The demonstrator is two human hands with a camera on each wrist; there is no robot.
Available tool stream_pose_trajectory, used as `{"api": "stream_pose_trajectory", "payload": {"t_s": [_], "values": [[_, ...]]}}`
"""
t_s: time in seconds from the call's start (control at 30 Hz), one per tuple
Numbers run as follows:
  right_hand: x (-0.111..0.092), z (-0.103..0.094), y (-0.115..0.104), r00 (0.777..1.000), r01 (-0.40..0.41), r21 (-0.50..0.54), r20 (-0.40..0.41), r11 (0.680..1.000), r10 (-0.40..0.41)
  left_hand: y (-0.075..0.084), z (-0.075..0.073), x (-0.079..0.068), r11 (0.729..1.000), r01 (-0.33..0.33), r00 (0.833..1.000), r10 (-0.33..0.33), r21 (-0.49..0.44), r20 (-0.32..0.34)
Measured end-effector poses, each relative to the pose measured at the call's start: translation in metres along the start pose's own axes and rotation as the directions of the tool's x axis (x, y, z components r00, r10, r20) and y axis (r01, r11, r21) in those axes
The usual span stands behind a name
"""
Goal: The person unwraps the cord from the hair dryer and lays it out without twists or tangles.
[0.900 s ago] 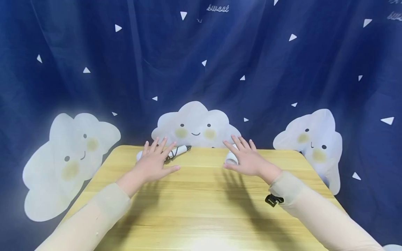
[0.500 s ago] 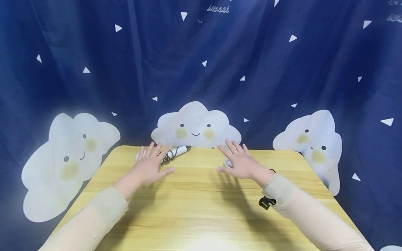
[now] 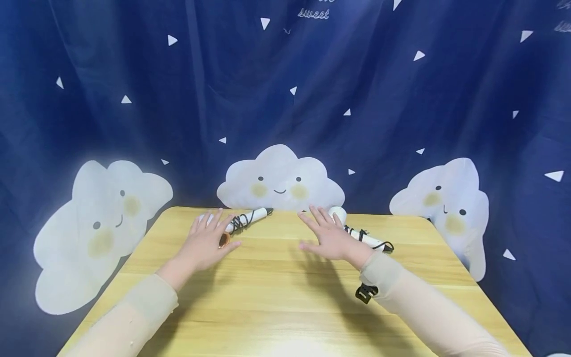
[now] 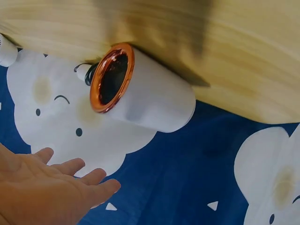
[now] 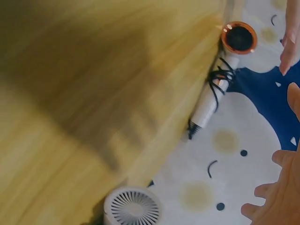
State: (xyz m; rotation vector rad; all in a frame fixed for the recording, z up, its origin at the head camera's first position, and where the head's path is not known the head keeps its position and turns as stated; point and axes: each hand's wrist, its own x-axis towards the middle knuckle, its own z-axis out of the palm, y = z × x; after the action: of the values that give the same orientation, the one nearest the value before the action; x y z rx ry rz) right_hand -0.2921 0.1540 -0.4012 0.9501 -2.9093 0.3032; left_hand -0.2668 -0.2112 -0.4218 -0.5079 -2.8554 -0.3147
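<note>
Two white hair dryers lie along the far edge of the table, each with a black cord wound round its handle. My left hand (image 3: 202, 248) hovers in front of the left hair dryer (image 3: 256, 215), fingers spread, hiding most of its barrel in the head view. Its copper-rimmed nozzle (image 4: 112, 77) shows fully in the left wrist view. My right hand (image 3: 330, 240), also with fingers spread, is raised by the right hair dryer (image 3: 372, 241) and covers part of it. In the right wrist view that dryer's round slotted grille (image 5: 133, 208) is visible. Neither hand holds anything.
The wooden table (image 3: 276, 292) has rounded far corners and carries the shadows of both arms. Right behind it hangs a dark blue curtain (image 3: 250, 64) printed with clouds and triangles. A black strap buckle (image 3: 367, 292) sits at the right sleeve cuff.
Both hands have drawn back a little toward the person and shifted left, still spread. More of both hair dryers shows now, including the right one's corded handle and the left one's copper rim.
</note>
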Motion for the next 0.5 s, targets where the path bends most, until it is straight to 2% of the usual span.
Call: {"api": "stream_pose_trajectory", "payload": {"t_s": [0.2,0.5], "values": [[0.004,0.014,-0.002,1.000,0.011,-0.013,0.029,1.000,-0.011,-0.005,0.009,0.000,1.000,0.017,1.000,-0.018,-0.025,-0.007],[0.013,0.018,-0.012,0.998,-0.013,-0.009,0.056,1.000,0.014,-0.016,0.017,-0.001,0.998,0.058,0.998,-0.058,-0.014,0.000]]}}
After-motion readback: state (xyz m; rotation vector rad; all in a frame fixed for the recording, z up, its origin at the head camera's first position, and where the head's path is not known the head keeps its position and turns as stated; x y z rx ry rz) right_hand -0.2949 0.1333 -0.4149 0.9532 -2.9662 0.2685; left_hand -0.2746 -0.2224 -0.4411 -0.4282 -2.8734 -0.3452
